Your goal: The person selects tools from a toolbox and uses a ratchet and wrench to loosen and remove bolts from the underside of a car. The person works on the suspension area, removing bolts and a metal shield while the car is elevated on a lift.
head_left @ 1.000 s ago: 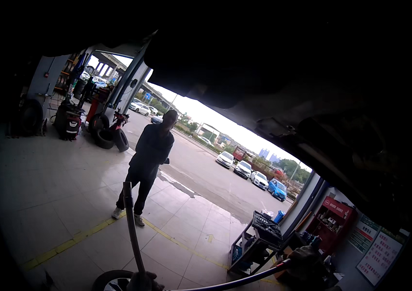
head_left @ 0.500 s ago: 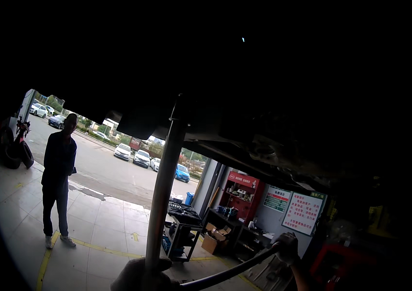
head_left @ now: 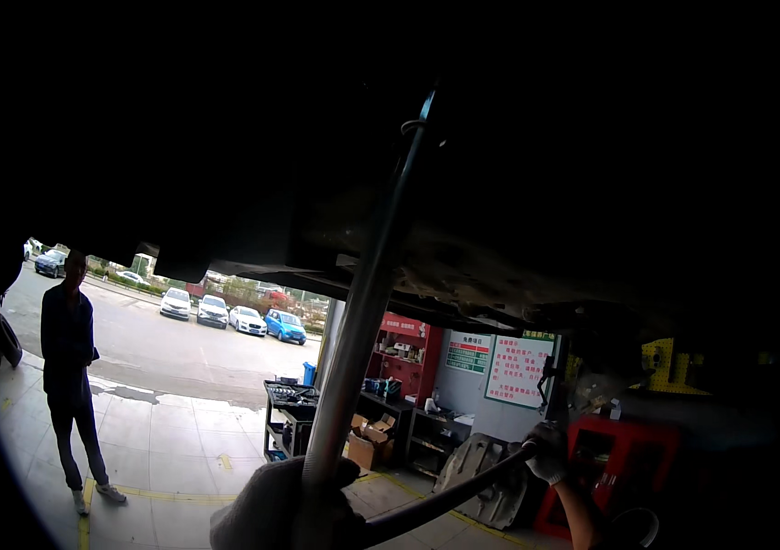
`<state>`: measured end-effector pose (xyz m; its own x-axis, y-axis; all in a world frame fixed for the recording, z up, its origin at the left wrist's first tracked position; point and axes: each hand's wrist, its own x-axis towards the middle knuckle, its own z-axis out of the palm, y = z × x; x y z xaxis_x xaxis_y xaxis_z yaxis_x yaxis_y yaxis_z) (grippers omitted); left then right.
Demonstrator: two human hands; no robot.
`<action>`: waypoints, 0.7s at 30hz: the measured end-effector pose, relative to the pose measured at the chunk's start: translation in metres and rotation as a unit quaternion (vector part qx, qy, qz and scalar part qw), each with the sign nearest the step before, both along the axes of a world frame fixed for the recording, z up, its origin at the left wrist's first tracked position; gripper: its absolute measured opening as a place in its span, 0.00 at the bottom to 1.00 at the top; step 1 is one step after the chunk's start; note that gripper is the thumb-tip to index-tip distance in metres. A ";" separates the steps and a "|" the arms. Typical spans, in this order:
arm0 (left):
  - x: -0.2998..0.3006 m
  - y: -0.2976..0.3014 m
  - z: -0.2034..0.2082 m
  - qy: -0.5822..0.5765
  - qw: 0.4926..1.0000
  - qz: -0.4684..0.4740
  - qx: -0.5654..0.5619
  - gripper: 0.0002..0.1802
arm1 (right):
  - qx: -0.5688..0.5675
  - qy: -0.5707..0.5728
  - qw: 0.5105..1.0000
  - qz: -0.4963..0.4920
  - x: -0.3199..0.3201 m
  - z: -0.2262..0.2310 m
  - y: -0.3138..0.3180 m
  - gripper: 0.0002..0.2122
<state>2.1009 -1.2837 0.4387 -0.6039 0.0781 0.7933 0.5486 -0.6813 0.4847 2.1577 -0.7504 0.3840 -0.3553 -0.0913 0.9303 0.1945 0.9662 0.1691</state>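
Note:
My gloved left hand (head_left: 266, 506) is closed around the lower part of a long grey metal pole (head_left: 362, 316) at the bottom middle. The pole rises, leaning right, toward the dark underside of a raised vehicle (head_left: 463, 275); its upper contact is lost in shadow. A dark, slightly curved bar (head_left: 454, 498) runs from beside my left hand up to the right. Its far end is in the closed fingers of my right hand (head_left: 547, 456), also gloved. How bar and pole meet is hidden.
A person (head_left: 69, 367) stands at the left on the tiled floor. Beyond the pole are a black tool cart (head_left: 284, 426), a cardboard box (head_left: 370, 445), a large dark panel-like part (head_left: 483, 481) and a red cabinet (head_left: 596, 458). Parked cars (head_left: 215, 310) stand outside.
My view has swung right and upward, so the person and cars sit further left. The pole now leans more to the right. Both hands keep their grips.

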 end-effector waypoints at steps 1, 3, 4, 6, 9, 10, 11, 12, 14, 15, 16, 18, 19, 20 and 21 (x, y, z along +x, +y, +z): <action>0.007 -0.001 0.012 0.002 1.000 0.005 -0.025 0.19 | -0.009 -0.003 1.000 0.005 0.001 0.000 0.002 0.06; 0.013 0.005 0.020 0.039 0.994 0.104 -0.021 0.18 | 0.008 0.008 1.000 -0.003 0.000 0.008 0.004 0.06; 0.015 0.008 0.024 0.056 0.985 0.160 -0.020 0.17 | 0.014 0.006 1.000 0.000 -0.003 0.011 0.009 0.07; 0.016 0.012 0.036 0.089 0.978 0.190 0.000 0.17 | 0.009 -0.003 0.999 0.047 -0.020 0.032 -0.010 0.09; 0.021 0.007 0.047 0.110 0.880 0.456 -0.079 0.20 | 0.022 0.011 0.996 0.090 -0.067 0.056 -0.004 0.13; 0.012 0.006 0.043 0.212 0.693 0.679 -0.115 0.26 | 0.034 0.013 0.993 0.108 -0.091 0.071 -0.015 0.13; 0.017 0.001 0.048 0.212 0.691 0.680 -0.119 0.28 | 0.045 0.016 0.985 0.165 -0.115 0.086 -0.031 0.12; 0.013 0.011 0.057 0.229 0.709 0.657 -0.114 0.30 | 0.054 0.032 0.982 0.178 -0.114 0.098 -0.020 0.12; 0.017 0.026 0.073 0.246 0.722 0.632 -0.137 0.31 | 0.001 0.040 0.972 0.230 -0.112 0.101 0.002 0.10; 0.025 0.029 0.077 0.234 0.702 0.653 -0.164 0.31 | -0.031 0.016 0.964 0.262 -0.135 0.106 0.001 0.09; 0.024 0.026 0.076 0.254 0.646 0.708 -0.131 0.30 | -0.015 0.001 0.957 0.289 -0.145 0.114 -0.008 0.09; 0.025 0.025 0.079 0.274 0.576 0.765 -0.088 0.30 | 0.004 -0.010 0.947 0.320 -0.165 0.133 -0.019 0.08; 0.027 0.027 0.084 0.276 0.567 0.772 -0.077 0.30 | 0.035 -0.014 0.957 0.286 -0.172 0.138 -0.021 0.08; 0.030 0.027 0.089 0.279 0.561 0.777 -0.064 0.30 | 0.014 -0.012 0.950 0.313 -0.181 0.142 -0.020 0.08; 0.037 0.026 0.093 0.284 0.596 0.746 -0.082 0.26 | -0.012 -0.010 0.940 0.340 -0.190 0.144 -0.024 0.08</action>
<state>2.1377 -1.2575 0.5314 0.2645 -0.1048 0.9587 0.5917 0.8026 -0.0755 1.9672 -0.7739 0.5277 -0.2389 -0.2832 0.9288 -0.4732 0.8692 0.1434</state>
